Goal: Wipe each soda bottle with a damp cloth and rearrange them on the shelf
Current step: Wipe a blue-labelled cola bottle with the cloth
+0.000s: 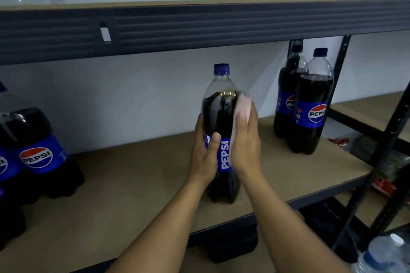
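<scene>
**Bottle upright at 12 o'clock, a hand on each flank**

The bottle (216, 108) I am working on stands on the shelf (133, 184) dead ahead at 12 o'clock. Its long axis is vertical, with the cap up and the base flat on the board. Both hands are on it at label height, so neither is nearer than the other.

My left hand (205, 155) grips it from the 9 o'clock side. The fingers curl round behind and the thumb lies across the front of the label.

My right hand (245, 146) lies along the 3 o'clock side with its fingers nearly straight, pressing the pink cloth (244, 106) flat against the plastic. The cloth is blurred, and I cannot tell whether my thumb also pinches it.

The cloth reaches the shoulder, just below where the soda ends. I judge the wipe is partway done, since the neck and the far side look unreached. Because the axis is upright, the next strokes should run up and down it while my left hand steadies or turns the bottle. If that grip loosens, a hard push from 3 o'clock could tip it toward 9.

Two more bottles (310, 117) stand together at 2 o'clock, well apart. Another group (36, 150) sits at 9 o'clock.
</scene>
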Motion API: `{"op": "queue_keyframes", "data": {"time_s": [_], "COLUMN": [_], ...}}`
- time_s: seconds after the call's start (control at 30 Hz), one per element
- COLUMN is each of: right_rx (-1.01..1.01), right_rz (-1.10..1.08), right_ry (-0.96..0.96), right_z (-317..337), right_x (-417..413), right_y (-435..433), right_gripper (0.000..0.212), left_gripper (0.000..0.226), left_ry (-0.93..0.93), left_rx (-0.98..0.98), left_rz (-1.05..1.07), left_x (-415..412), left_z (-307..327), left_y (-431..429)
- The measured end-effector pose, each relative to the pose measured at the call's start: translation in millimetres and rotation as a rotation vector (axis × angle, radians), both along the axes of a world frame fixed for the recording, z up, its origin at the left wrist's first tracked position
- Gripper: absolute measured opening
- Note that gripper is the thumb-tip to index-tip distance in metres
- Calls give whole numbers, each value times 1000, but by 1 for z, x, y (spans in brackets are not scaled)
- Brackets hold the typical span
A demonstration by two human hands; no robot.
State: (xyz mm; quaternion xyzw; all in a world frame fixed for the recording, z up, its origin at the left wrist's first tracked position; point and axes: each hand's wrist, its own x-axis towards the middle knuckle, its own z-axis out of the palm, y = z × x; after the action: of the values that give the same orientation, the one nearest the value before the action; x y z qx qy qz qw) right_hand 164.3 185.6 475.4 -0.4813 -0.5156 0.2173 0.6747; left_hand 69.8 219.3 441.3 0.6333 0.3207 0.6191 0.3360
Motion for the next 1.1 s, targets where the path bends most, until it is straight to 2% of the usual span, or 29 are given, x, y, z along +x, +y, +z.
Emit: {"op": "queue_keyframes", "data": {"time_s": [0.13, 0.2, 0.27, 0.33, 0.43, 0.53, 0.63, 0.7, 0.83, 0.9, 1.0, 1.1], "right_rx": [-88, -115, -118, -84, 11, 100, 75, -18, -101, -117, -62, 25], "right_rz": [70, 61, 36, 4, 0, -20, -48, -38, 54, 43, -14, 26], "right_ry": [112, 130, 142, 127, 32, -37, -61, 16, 108, 145, 74, 23], "right_z": [-71, -75, -55, -19, 37, 56, 18, -26, -75, -57, 2, 50], "right_x": [-6, -7, -6, -4, 2, 4, 0, -4, -9, -7, -2, 3], "right_y": [-15, -15, -10, -2, 12, 17, 8, -2, -13, -8, 4, 16], "right_gripper": [57, 57, 66, 71, 53, 55, 70, 71, 50, 55, 75, 57], "left_gripper": [106, 96, 81, 81, 88, 82, 90, 92, 79, 72, 66, 67], "left_ry": [1, 8, 11, 3, -11, -16, 23, 40, 51, 61, 68, 33], "left_rx": [48, 56, 46, 24, -14, -44, -4, 14, 24, 9, -13, -68], "left_rz": [61, 75, 100, 145, 163, 151, 181, 205, 244, 253, 189, 83], "left_x": [1, 3, 8, 13, 16, 16, 15, 14, 17, 18, 15, 7], "left_z": [1, 0, -2, -4, -9, -7, -6, -9, -14, -15, -14, -13], "left_y": [-1, -2, -6, -9, -13, -17, -16, -13, -12, -12, -14, -14]}}
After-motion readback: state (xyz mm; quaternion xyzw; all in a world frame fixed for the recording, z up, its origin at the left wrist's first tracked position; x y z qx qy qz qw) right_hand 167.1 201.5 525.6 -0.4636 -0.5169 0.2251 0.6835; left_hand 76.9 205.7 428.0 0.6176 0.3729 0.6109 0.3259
